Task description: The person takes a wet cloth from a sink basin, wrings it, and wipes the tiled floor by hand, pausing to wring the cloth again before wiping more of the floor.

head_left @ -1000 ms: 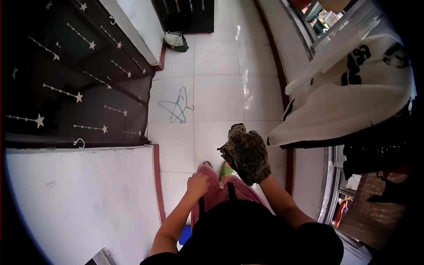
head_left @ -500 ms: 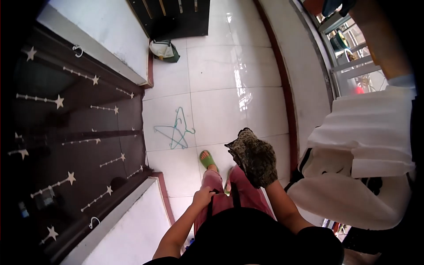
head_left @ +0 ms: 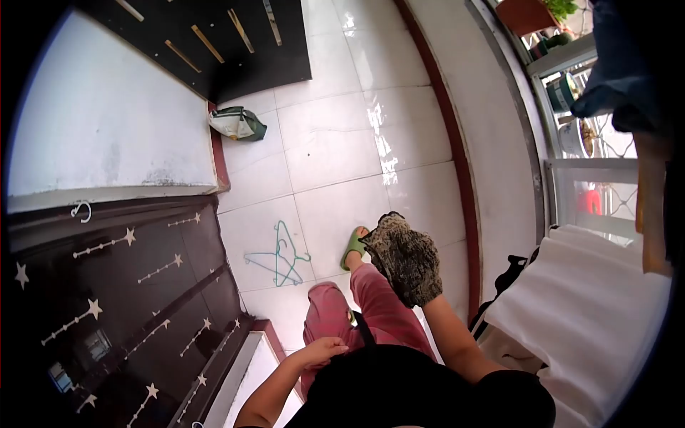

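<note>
Floor tiles [head_left: 335, 150] carry hangers [head_left: 278, 258]; stepping left risks tripping. Right of the slipper [head_left: 352, 246], patterned cloth [head_left: 405, 260] hides the right grip, closure indeterminable; left grip [head_left: 326, 349] curls by trousers [head_left: 389, 303], contents unclear.

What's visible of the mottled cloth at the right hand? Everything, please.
The mottled cloth is dark brown-black with tan flecks and looks soft, possibly knitted or pile fabric. It's bunched, with an uneven, dark-edged upper outline. It's held above the tiled floor at the end of the right forearm, covering the right hand, so the grip is hidden. No other contact shows.
</note>
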`<state>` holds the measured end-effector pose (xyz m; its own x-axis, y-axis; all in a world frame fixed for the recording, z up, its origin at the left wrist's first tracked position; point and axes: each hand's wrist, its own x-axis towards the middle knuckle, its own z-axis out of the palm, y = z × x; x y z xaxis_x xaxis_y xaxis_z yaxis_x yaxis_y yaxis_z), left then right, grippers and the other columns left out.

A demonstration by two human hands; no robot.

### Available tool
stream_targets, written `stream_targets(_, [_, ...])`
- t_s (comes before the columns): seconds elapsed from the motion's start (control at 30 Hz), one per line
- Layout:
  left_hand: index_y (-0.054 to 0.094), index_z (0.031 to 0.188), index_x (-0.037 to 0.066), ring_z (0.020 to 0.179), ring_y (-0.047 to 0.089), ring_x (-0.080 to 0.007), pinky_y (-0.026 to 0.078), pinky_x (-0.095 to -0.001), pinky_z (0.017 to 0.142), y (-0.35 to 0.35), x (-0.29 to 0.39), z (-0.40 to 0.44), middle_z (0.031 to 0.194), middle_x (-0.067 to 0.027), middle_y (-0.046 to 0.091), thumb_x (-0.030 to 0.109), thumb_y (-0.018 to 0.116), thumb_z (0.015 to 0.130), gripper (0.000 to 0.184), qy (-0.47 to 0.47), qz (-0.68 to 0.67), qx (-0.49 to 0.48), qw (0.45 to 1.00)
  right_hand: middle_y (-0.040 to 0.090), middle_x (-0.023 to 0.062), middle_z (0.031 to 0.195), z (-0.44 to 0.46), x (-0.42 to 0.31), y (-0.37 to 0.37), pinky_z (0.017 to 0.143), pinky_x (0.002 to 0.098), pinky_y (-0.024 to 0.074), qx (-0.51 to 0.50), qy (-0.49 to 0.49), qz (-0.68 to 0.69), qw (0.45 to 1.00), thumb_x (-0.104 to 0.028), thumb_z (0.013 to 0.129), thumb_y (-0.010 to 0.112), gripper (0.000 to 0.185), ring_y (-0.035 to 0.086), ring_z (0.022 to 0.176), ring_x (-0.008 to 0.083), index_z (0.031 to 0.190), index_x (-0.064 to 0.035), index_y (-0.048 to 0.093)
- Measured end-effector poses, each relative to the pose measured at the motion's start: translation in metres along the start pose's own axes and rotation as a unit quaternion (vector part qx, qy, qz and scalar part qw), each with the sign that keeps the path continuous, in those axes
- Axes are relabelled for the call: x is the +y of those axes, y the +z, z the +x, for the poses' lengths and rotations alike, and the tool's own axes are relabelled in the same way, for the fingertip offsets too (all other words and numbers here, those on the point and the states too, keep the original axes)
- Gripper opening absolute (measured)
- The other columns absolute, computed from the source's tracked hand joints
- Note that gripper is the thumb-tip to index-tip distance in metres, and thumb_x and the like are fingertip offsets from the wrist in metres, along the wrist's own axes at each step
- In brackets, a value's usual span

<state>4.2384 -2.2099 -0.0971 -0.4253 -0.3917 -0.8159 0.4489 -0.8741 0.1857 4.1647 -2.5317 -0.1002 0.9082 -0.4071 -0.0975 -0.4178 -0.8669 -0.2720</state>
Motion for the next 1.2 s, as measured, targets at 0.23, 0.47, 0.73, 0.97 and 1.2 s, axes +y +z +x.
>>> stream_targets(0.23, [0.057, 0.096, 0.014, 0.04, 0.031, -0.0045, 0.02, -0.0214, 0.036, -0.048, 0.076, 0.053, 0.059, 0.0069, 0.038, 0.034, 0.057, 0.095, 0.021, 0.0, -0.013, -0.087, 0.996, 0.061, 0.0164, 0.103, 0.133, 0.049, -0.033, 0.087, 0.0474, 0.0401, -0.008, 0.01, -0.011, 1.0, -0.039, 0.083, 0.058, 0.038, 0.054, 0.099, 0.0357, 0.108, -0.0106, 0.062])
stream_targets(0.47, [0.057, 0.098, 0.01, 0.044, 0.034, -0.0036, 0.026, -0.02, 0.039, -0.122, 0.199, 0.072, 0.069, 0.0067, 0.045, 0.033, 0.058, 0.095, 0.023, 0.006, 0.042, -0.141, 0.989, 0.063, 0.0135, 0.105, 0.26, 0.112, -0.032, 0.089, 0.0461, 0.0385, -0.033, -0.01, -0.039, 0.999, -0.04, 0.085, 0.055, 0.037, 0.054, 0.1, 0.0334, 0.109, -0.0129, 0.062])
stream_targets(0.73, [0.059, 0.111, 0.005, 0.086, 0.056, -0.0094, 0.048, -0.0254, 0.073, -0.202, 0.314, 0.091, 0.093, -0.0008, 0.06, 0.034, 0.061, 0.094, 0.034, 0.051, 0.15, -0.176, 0.972, 0.062, 0.0151, 0.109, 0.377, 0.195, 0.008, 0.086, 0.0454, 0.0427, 0.003, 0.027, -0.013, 1.0, -0.029, 0.081, 0.058, 0.037, 0.056, 0.1, 0.0349, 0.113, -0.0099, 0.061])
stream_targets(0.97, [0.06, 0.115, 0.01, 0.087, 0.066, -0.0272, 0.052, -0.0364, 0.076, -0.317, 0.449, 0.182, 0.094, -0.0118, 0.067, 0.037, 0.064, 0.088, 0.038, 0.117, 0.256, 0.243, 0.928, 0.064, 0.0112, 0.114, 0.502, 0.287, 0.045, 0.09, 0.0412, 0.0446, 0.007, -0.01, -0.028, 1.0, -0.022, 0.085, 0.056, 0.031, 0.058, 0.107, 0.0285, 0.115, -0.0148, 0.062])
stream_targets(1.2, [0.061, 0.115, 0.013, 0.11, 0.053, -0.0319, 0.048, -0.0427, 0.088, -0.428, 0.523, 0.325, 0.115, -0.0104, 0.057, 0.031, 0.067, 0.081, 0.039, 0.105, 0.463, 0.411, 0.778, 0.057, 0.0121, 0.126, 0.594, 0.374, 0.075, 0.1, 0.0363, 0.0406, 0.163, 0.102, 0.144, 0.971, -0.015, 0.093, 0.049, 0.029, 0.053, 0.115, 0.0277, 0.118, -0.004, 0.058])
